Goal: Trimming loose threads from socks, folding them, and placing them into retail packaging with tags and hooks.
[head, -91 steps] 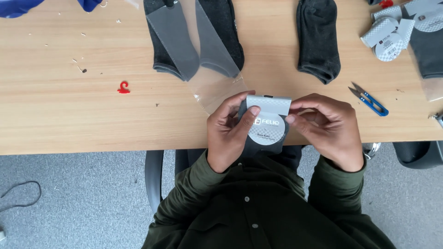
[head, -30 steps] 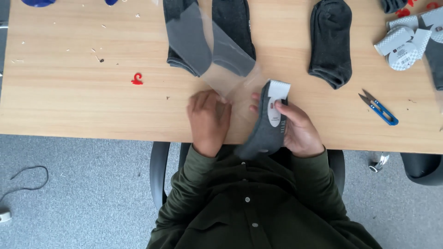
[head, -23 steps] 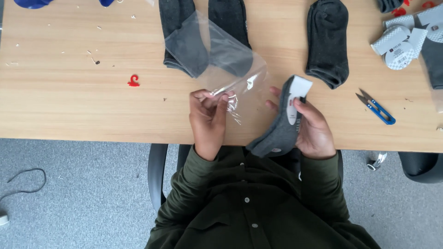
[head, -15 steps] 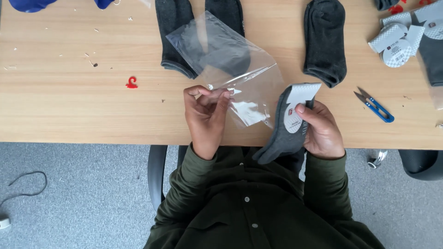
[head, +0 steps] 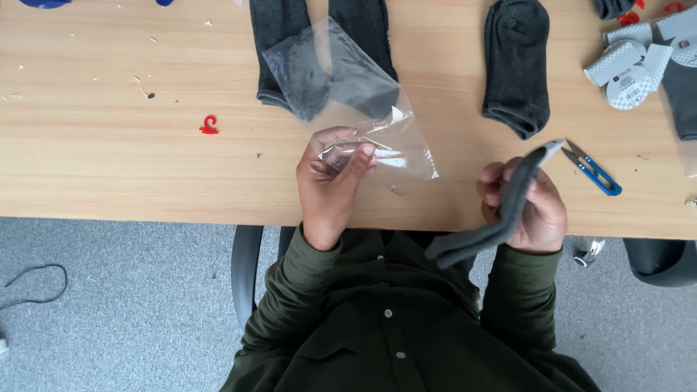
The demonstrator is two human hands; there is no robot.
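My left hand [head: 330,181] pinches the near edge of a clear plastic bag [head: 348,94], which is lifted over the wooden table [head: 109,160] and stretches away over two dark grey socks [head: 279,43]. My right hand [head: 534,210] grips a folded grey sock pair [head: 501,214] with a white paper band at its top, held edge-on and off to the right of the bag. The sock hangs down toward my lap over the table's front edge.
A single dark sock [head: 515,62] lies at the back right. Blue-handled thread snips [head: 595,168] lie just right of my right hand. White paper labels [head: 626,65] pile up at the far right corner. A small red plastic hook [head: 209,125] rests left of centre.
My left hand picked the bag's edge up off the table and raised it. My right hand carried the banded sock rightward, away from the bag, and turned it edge-on.
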